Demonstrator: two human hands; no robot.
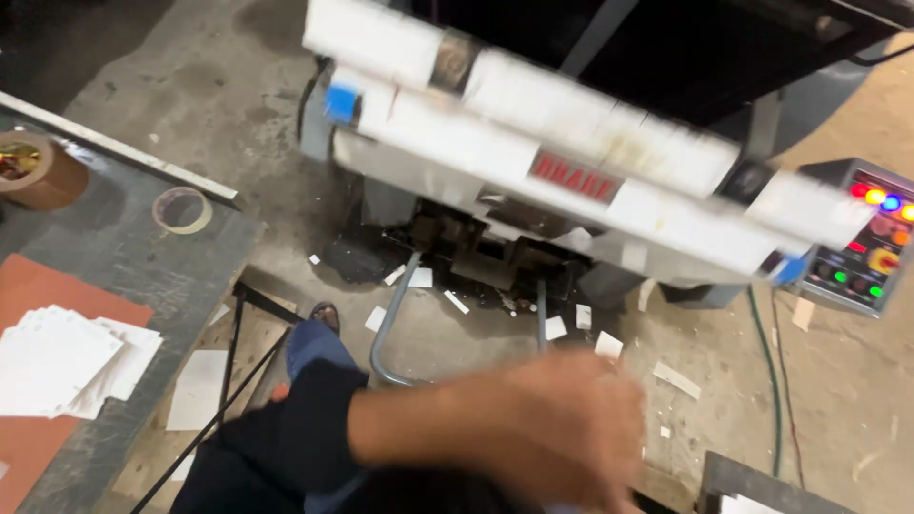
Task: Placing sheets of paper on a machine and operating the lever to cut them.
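Note:
One hand is in view, blurred by motion, at the bottom centre. Its dark-sleeved forearm comes in from the lower left, so I take it as my left hand [571, 433]. It hovers above the concrete floor in front of a large machine [533, 162] with white taped bars. The blur hides whether the fingers hold anything. My right hand is out of view. My leg in blue trousers, with a sandalled foot [319, 328], is below the arm.
A grey worktable [143, 257] on the left carries a stack of white cards [67, 362] on a red-brown sheet, a brown tape roll [38, 171] and a clear tape roll [182, 210]. A control panel with coloured lights [866, 238] stands at the right. Paper scraps [557, 328] litter the floor.

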